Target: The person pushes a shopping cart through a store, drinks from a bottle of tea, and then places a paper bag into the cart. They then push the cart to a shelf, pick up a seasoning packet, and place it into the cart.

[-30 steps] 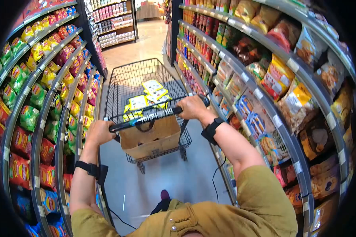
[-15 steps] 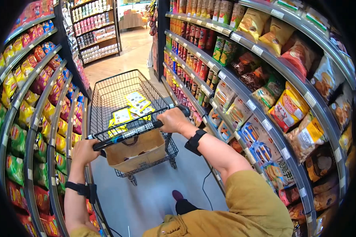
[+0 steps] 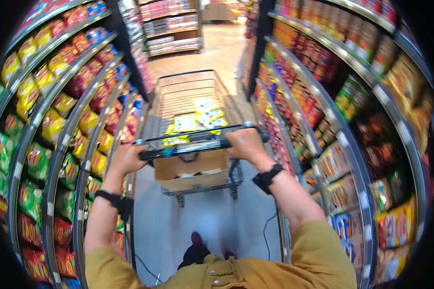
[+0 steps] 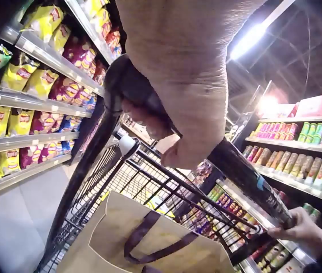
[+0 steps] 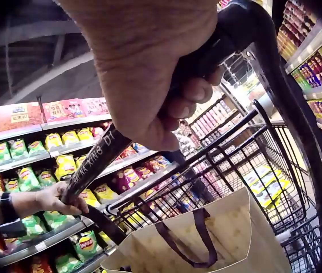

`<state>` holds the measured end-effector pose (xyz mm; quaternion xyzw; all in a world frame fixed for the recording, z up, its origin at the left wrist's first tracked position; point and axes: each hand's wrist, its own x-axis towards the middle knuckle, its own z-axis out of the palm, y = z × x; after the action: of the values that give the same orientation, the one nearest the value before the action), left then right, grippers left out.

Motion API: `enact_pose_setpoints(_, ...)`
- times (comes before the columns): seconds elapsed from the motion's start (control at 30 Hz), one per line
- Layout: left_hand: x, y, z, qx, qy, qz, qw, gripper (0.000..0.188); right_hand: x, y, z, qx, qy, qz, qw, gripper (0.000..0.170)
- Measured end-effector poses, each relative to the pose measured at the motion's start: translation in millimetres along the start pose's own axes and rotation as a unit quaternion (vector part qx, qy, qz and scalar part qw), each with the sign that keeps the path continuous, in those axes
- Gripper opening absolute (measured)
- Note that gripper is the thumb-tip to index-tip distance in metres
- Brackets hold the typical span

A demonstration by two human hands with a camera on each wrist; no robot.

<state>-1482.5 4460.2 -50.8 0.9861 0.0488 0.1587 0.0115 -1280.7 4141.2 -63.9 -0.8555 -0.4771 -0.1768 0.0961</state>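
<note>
My left hand (image 3: 127,159) grips the left end of a shopping cart's black handle (image 3: 188,148). The right hand (image 3: 247,144) holds the same bar near its right end. In the right wrist view, fingertips (image 5: 198,91) curl under the bar, and the left wrist view has the left thumb and fingers around it too. Beyond the handle is the black wire cart (image 3: 185,73), with several yellow-and-white packs (image 3: 184,123) lying inside. A brown paper bag (image 3: 193,179) with dark handles stands open-topped below the bar, on the near side.
Shelves of chip bags (image 3: 38,159) line the left side of the aisle, close to the cart. On the right, shelves hold canisters (image 3: 306,58) and bagged snacks (image 3: 395,224). A shelf unit (image 3: 172,29) stands beyond the aisle's end. Grey floor (image 3: 202,219) lies underfoot.
The cart and I have moved forward along the aisle, and shelf goods have slipped nearer. The head view swung right, then back left. Both hands have kept hold of the handle.
</note>
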Motion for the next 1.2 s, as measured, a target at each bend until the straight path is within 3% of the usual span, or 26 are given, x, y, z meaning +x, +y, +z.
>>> enact_pose_setpoints(0.6,250.4,-144.8,66.7,-0.027,-0.005,0.017,0.999,0.017,243.0,106.9,98.8,-0.006,0.011,0.048,0.999,0.009)
enact_pose_setpoints(0.73,305.3,-174.6,89.6,-0.021,0.006,0.019,1.0,0.017,292.9,144.4,132.2,0.0,0.044,0.018,0.999,0.01)
enact_pose_setpoints(1.2,482.8,-269.7,132.0,0.011,0.023,0.022,0.999,0.015,478.2,233.8,204.3,0.01,0.039,0.0,0.999,0.014)
